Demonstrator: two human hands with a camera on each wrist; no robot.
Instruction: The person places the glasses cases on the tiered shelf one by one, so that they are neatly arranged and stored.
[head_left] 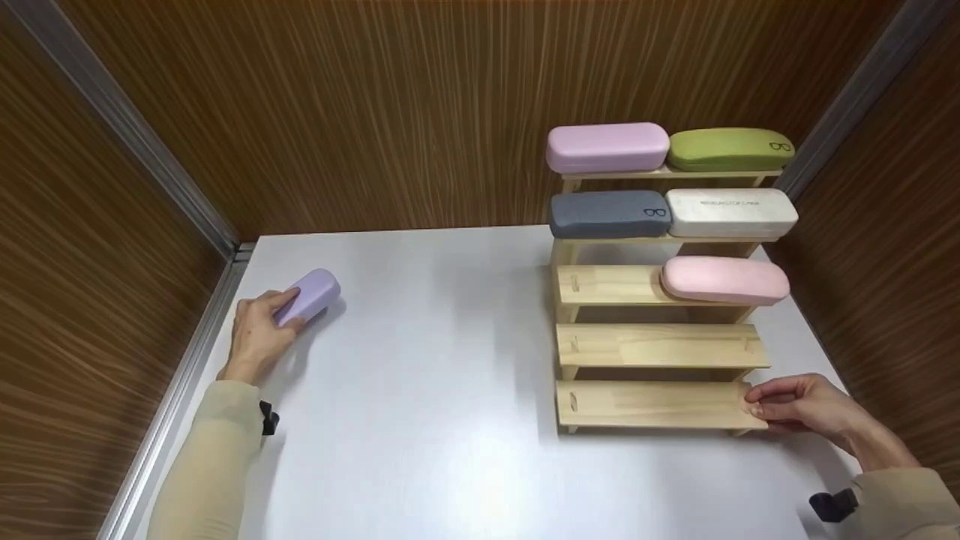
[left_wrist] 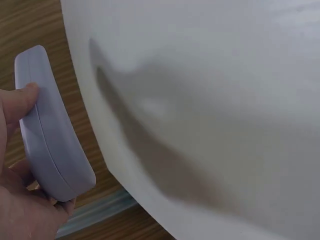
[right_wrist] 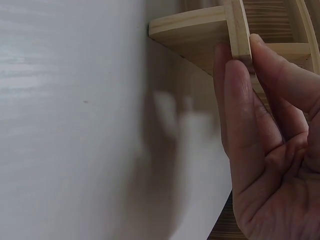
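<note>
My left hand grips a lavender glasses case at the table's left side; in the left wrist view the case shows its seam, with the thumb on one side and fingers behind. At the front right, my right hand pinches the right end of the lowest shelf of a stepped wooden rack. The right wrist view shows that board's end between thumb and fingers. On the rack's middle step a pale pink case lies at the right.
On the top step are a pink-lilac case and a green case. Below them sit a grey-blue case and a white case. Wood-grain panels wall in the white table behind and at both sides.
</note>
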